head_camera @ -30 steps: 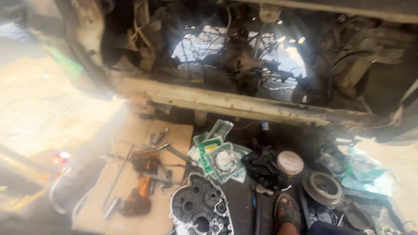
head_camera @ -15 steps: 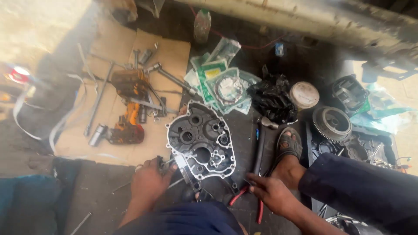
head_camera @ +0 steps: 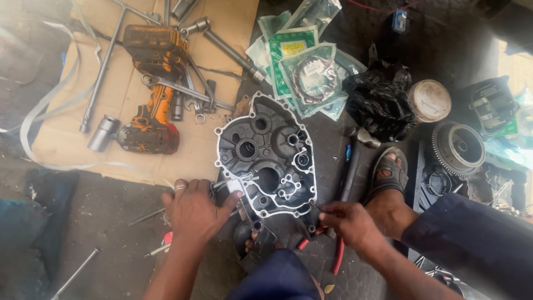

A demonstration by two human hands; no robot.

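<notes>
An orange impact wrench (head_camera: 149, 105) lies on cardboard (head_camera: 66, 116) among spanners (head_camera: 186, 91); green gasket packets (head_camera: 302, 69), a black bag (head_camera: 377, 100), and what looks like a clutch basket (head_camera: 458, 149) sit nearby.

engine case (head_camera: 266, 155): matt dark cast metal | cardboard (head_camera: 133, 155): rough, tan | gasket packets (head_camera: 305, 66): glossy plastic

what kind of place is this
Most likely an informal motorcycle or small-engine repair spot, working on the ground: an engine crankcase half lies on the floor, with an orange impact wrench and packaged gaskets beside it.
</notes>
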